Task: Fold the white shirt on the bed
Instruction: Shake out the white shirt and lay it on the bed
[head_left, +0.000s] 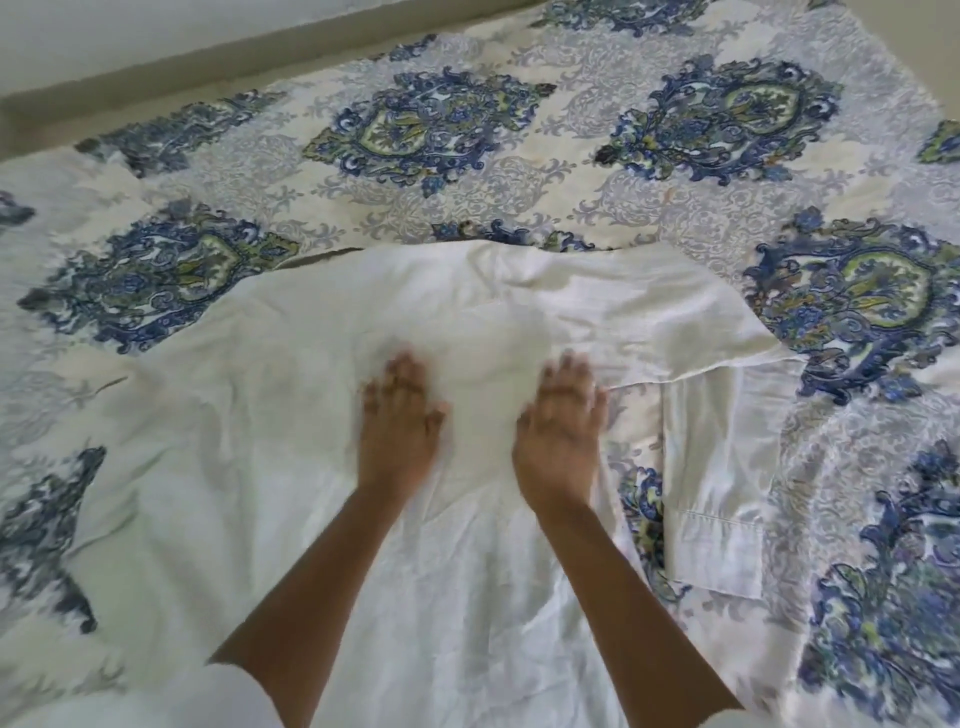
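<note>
lying flat across the near half of the bed (467, 130), the white shirt (249, 426) spreads wide to the left of the left grip (397, 421). the cloth there is creased, and its far left edge rests on the bed's blue, green and grey medallion print. well beyond that grip and to its left, a pale wall (156, 26) meets the bed's far edge. nearer the person than the left grip, at the bottom left corner, a bit of white sleeve (130, 699) covers the upper arm.

the left grip, a bare hand, lies palm down on the middle of the shirt. its fingers are straight, apart from the thumb, and point away from the person. it clasps nothing and only presses on the cloth. the fingertips are blurred.

just right of it, with a strip of shirt between them, the right grip (563, 421) lies the same way, palm down with its fingers straight, holding nothing and blurred at the tips. beyond both grips a broad band of the shirt runs across to its far edge.

right of the right grip the shirt's side edge gives way to a narrow strip of bed. past that strip the shirt sleeve (717, 493) lies flat, running back toward the person, with its stitched cuff at the near end. further right there is only patterned bed.
</note>
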